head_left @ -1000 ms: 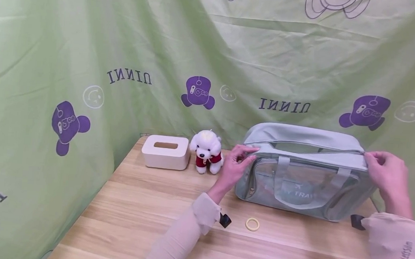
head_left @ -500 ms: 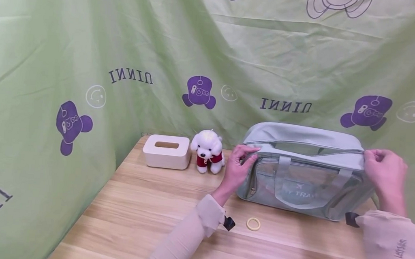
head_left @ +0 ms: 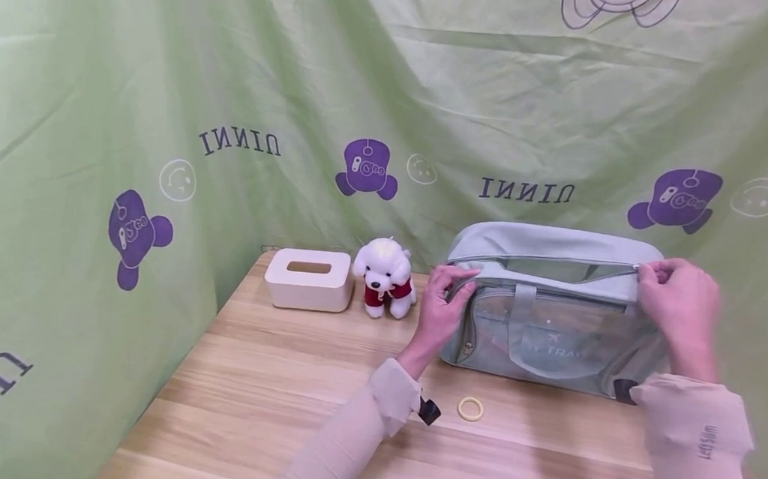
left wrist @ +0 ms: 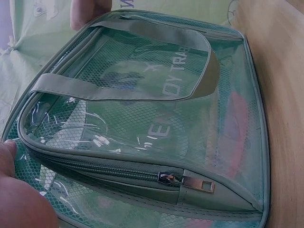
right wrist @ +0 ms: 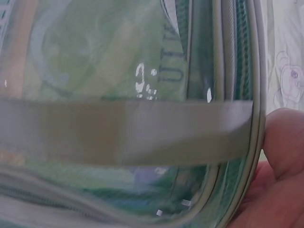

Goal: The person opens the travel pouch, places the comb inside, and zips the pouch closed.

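A pale green travel bag (head_left: 560,242) with clear panels and white lettering stands upright on the table, its top zipper partly undone. My left hand (head_left: 442,312) pinches the bag's top left corner. At the right end of the top opening, my right hand (head_left: 679,312) pinches the zipper pull, mostly hidden by the fingers. A carry strap (left wrist: 128,92) hangs over the front pocket. That pocket's own zipper slider (left wrist: 168,177) shows in the left wrist view. Things inside the bag blur behind the mesh, including something red (left wrist: 236,135).
A white toy dog (head_left: 382,266) in red sits left of the bag, beside a cream tissue box (head_left: 308,286). A pale yellow ring (head_left: 470,409) lies on the wooden table (head_left: 264,380) in front of the bag. A green patterned curtain (head_left: 302,75) hangs behind.
My right hand has moved left along the top of the bag with the zipper pull, and the opening is shorter at its right end. The left hand stays at the corner.
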A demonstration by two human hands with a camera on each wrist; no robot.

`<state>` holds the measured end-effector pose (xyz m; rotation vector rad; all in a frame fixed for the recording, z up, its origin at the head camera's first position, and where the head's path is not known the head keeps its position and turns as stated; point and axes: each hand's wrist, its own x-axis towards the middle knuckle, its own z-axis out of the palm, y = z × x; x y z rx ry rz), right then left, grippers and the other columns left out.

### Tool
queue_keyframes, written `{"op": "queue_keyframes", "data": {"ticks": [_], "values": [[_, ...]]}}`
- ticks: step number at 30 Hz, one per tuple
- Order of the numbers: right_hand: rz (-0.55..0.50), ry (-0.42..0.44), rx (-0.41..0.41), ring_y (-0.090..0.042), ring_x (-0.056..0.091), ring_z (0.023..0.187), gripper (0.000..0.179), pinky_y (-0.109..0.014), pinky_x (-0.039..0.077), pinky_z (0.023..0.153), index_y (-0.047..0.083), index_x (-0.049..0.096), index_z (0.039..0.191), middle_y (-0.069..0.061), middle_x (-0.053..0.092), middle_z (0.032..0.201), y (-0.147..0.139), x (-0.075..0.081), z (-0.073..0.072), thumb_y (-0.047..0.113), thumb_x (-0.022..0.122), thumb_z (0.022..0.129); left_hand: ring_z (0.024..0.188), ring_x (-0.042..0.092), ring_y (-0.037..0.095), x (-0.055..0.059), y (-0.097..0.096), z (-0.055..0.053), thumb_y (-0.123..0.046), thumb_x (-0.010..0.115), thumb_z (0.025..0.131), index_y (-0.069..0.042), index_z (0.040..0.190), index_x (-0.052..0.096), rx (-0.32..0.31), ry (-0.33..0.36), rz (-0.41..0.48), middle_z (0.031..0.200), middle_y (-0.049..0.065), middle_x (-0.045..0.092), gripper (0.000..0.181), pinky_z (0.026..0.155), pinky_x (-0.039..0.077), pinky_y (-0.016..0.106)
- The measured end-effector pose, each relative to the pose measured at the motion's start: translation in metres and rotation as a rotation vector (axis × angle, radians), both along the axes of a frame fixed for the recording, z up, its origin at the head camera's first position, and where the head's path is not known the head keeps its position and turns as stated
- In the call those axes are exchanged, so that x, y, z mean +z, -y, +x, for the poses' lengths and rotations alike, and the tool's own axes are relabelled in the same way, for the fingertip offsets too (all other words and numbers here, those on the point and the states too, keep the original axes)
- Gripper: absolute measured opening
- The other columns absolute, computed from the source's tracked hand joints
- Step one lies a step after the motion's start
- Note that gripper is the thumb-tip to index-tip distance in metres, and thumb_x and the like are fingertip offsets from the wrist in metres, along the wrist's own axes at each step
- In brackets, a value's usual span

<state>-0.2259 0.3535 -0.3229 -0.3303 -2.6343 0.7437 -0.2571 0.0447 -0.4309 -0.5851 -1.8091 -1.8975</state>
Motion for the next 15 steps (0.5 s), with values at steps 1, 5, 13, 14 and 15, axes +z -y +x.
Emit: {"op": "queue_keyframes", "data": {"ticks": [1, 5, 13, 14, 15], "values": [[0.002, -0.002, 0.004, -0.052, 0.053, 0.105, 0.043, -0.045, 0.038, 0.077, -0.01, 0.063, 0.118, -0.036, 0.063, 0.112, 0.002, 0.001, 0.0, 0.025, 0.044, 0.101, 0.114, 0.055, 0.008, -0.002, 0.0, -0.001, -0.003, 0.069, 0.096, -0.003, 0.118, 0.073, -0.009, -0.002, 0.006, 0.117, 0.016, 0.064, 0.023, 0.1, 0.049, 0.024], [-0.004, -0.025, 0.012, -0.051, 0.055, 0.102, 0.04, -0.042, 0.037, 0.074, -0.007, 0.066, 0.112, -0.033, 0.066, 0.105, 0.012, 0.002, -0.003, 0.026, 0.047, 0.101, 0.116, 0.056, 0.011, -0.009, -0.001, -0.007, -0.005, 0.069, 0.096, -0.004, 0.119, 0.072, -0.028, -0.005, 0.018, 0.118, 0.015, 0.063, 0.023, 0.103, 0.05, 0.027], [0.0, -0.068, 0.033, -0.048, 0.055, 0.097, 0.035, -0.041, 0.036, 0.075, -0.005, 0.068, 0.108, -0.03, 0.067, 0.099, 0.028, 0.004, -0.006, 0.024, 0.05, 0.1, 0.116, 0.054, 0.006, -0.009, -0.001, -0.007, 0.0, 0.067, 0.095, 0.0, 0.12, 0.071, -0.039, 0.02, 0.017, 0.12, 0.02, 0.062, 0.025, 0.106, 0.049, 0.027], [0.001, -0.073, 0.038, -0.048, 0.056, 0.097, 0.035, -0.041, 0.036, 0.075, -0.005, 0.068, 0.107, -0.03, 0.067, 0.098, 0.03, 0.004, -0.007, 0.024, 0.05, 0.1, 0.117, 0.055, 0.007, -0.009, -0.001, -0.008, 0.0, 0.067, 0.095, -0.001, 0.12, 0.071, -0.043, 0.024, 0.019, 0.121, 0.019, 0.062, 0.025, 0.107, 0.049, 0.027], [-0.001, -0.076, 0.043, -0.048, 0.056, 0.097, 0.035, -0.041, 0.036, 0.075, -0.005, 0.069, 0.107, -0.03, 0.067, 0.098, 0.032, 0.004, -0.007, 0.024, 0.05, 0.1, 0.118, 0.055, 0.007, -0.01, -0.001, -0.008, -0.001, 0.068, 0.095, -0.002, 0.12, 0.071, -0.046, 0.029, 0.019, 0.121, 0.018, 0.062, 0.025, 0.107, 0.048, 0.028]]}}
